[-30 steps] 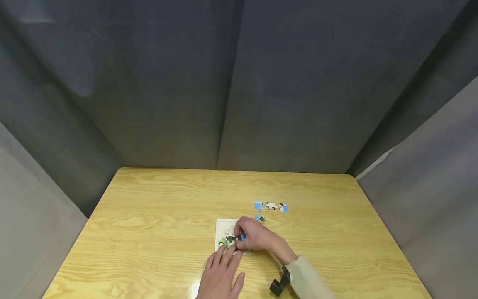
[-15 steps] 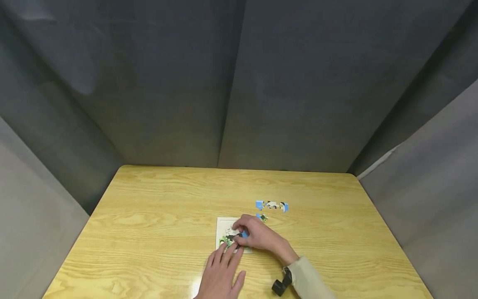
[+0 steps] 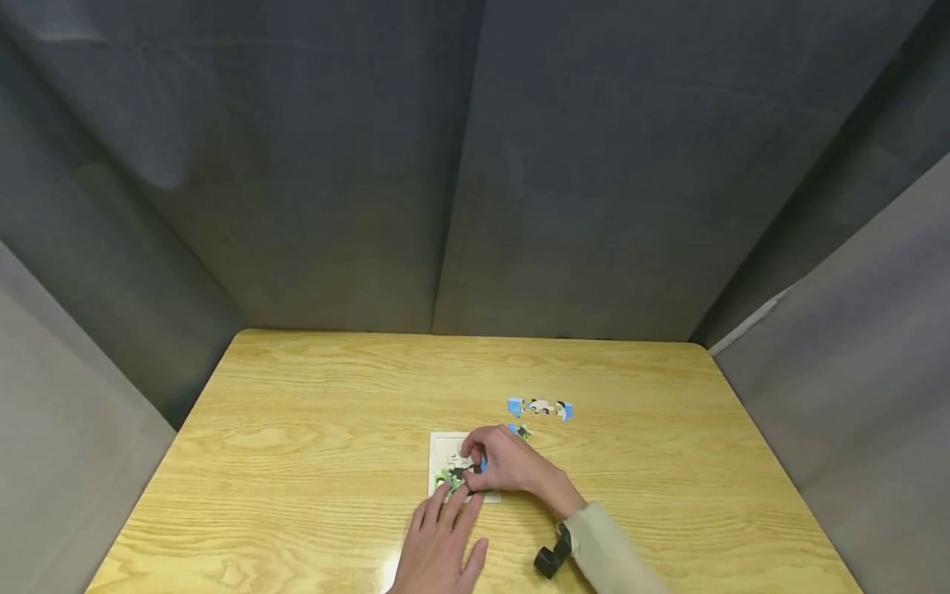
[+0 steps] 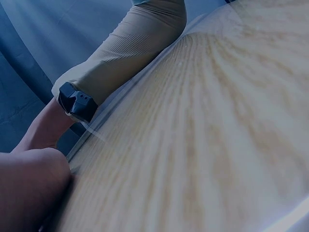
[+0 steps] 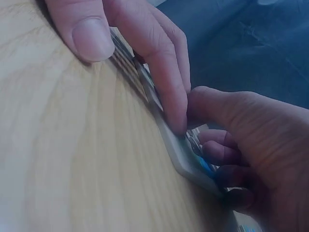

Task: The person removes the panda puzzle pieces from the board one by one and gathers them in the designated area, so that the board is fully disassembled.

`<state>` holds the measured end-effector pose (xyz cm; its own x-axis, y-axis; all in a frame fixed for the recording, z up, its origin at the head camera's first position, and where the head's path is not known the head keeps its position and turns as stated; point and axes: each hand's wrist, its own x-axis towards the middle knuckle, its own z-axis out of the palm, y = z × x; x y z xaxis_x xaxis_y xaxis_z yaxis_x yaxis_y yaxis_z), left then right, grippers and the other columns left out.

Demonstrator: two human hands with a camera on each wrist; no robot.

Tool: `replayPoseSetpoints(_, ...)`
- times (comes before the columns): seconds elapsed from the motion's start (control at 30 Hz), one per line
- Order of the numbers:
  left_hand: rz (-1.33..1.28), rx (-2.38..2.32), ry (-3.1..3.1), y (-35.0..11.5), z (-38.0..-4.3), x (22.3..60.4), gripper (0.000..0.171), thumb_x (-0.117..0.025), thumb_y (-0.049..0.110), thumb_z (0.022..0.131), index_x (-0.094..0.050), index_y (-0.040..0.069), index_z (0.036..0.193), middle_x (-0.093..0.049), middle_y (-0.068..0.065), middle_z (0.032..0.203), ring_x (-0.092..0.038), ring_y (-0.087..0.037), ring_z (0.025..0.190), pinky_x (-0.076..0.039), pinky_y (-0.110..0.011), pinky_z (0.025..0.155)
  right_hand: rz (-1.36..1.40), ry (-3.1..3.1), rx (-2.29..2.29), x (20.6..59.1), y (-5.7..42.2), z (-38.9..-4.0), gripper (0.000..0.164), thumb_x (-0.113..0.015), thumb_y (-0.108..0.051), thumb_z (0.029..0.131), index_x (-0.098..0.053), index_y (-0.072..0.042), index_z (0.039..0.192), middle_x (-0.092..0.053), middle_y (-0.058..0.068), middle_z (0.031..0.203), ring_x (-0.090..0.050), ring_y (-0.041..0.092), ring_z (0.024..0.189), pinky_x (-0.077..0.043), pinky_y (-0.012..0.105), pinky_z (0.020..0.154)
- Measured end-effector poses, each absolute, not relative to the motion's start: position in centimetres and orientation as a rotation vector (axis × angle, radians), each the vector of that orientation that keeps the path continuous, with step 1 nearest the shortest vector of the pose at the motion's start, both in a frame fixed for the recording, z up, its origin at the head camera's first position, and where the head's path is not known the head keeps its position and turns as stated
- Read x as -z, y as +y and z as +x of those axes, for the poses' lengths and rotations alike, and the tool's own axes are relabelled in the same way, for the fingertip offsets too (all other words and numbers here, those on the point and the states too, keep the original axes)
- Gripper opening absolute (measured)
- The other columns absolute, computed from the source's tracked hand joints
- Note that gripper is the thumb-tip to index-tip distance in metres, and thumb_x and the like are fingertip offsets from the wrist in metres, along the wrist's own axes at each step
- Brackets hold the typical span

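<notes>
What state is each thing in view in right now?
Puzzle tray: on the table, partly filled, partly covered by the hands.
Row of three pieces: loose on the table, outside the tray.
Fourth piece: also loose, beside the right hand.
Left hand: fingers extended, resting on the tray's near edge.
Right hand: fingers curled over the tray; whether they grip a piece is unclear.
Grey curtain: hanging behind the table.

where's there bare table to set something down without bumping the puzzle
Bare table lies left of the puzzle tray, behind it up to the back curtain, and right of the loose pieces and the right sleeve. Crowded: the tray, with the left hand and right hand at it, and just beyond the right hand, where the loose pieces lie.
</notes>
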<state>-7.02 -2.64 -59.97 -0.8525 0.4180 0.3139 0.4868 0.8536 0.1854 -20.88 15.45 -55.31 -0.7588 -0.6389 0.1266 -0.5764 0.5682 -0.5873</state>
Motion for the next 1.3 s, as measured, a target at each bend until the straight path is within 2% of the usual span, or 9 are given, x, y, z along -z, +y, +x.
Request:
replayPoseSetpoints(0.17,-0.686,0.370,-2.772,-2.7,-7.0,60.1,0.055,-0.040,0.052,0.109,-0.049,0.022,0.155,-0.043,0.000,0.160,-0.037,-0.030,0.146,-0.044,-0.051,0.109,-1.047,2.687,0.992,55.4,15.6,-20.8,0.022,-0.082,-0.022,0.078,-0.072,-0.015,0.096,-0.065,-0.007,0.075,-0.055,-0.001,0.065,-0.049,0.019,0.060)
replayPoseSetpoints(0.4,-0.697,0.404,-2.767,-2.6,-7.0,60.0,0.054,-0.042,0.050,0.109,-0.048,0.021,0.155,-0.042,-0.001,0.161,-0.038,-0.032,0.146,-0.045,-0.051,0.109,-1.039,2.671,1.051,54.9,16.6,-20.5,0.024,-0.081,-0.017,0.078,-0.070,-0.013,0.098,-0.067,-0.003,0.080,-0.063,0.011,0.069,-0.052,0.020,0.063)
replayPoseSetpoints(0.6,-0.698,0.400,-2.752,-2.5,-7.1,59.8,0.056,-0.046,0.049,0.108,-0.047,0.021,0.156,-0.046,-0.003,0.159,-0.041,-0.032,0.145,-0.046,-0.051,0.108,-1.005,2.699,1.052,54.6,18.0,-20.7,0.024,-0.082,-0.015,0.078,-0.070,-0.013,0.099,-0.067,-0.003,0.080,-0.060,0.007,0.067,-0.051,0.021,0.060)
replayPoseSetpoints(0.9,-0.691,0.411,-2.777,-2.5,-7.2,59.8,0.057,-0.044,0.051,0.108,-0.046,0.022,0.157,-0.044,-0.001,0.159,-0.039,-0.031,0.145,-0.045,-0.051,0.109,-0.911,2.731,1.089,54.3,20.7,-20.8,0.025,-0.084,-0.013,0.076,-0.070,-0.014,0.097,-0.067,-0.001,0.078,-0.053,0.004,0.063,-0.048,0.022,0.054)
replayPoseSetpoints(1.3,-0.680,0.445,-2.822,-2.4,-7.1,59.7,0.058,-0.042,0.051,0.109,-0.043,0.022,0.159,-0.042,-0.001,0.161,-0.037,-0.031,0.147,-0.043,-0.053,0.110,-0.772,2.794,1.055,53.9,24.8,-21.7,0.025,-0.084,-0.012,0.076,-0.070,-0.011,0.097,-0.067,0.001,0.080,-0.054,0.008,0.065,-0.048,0.023,0.057)
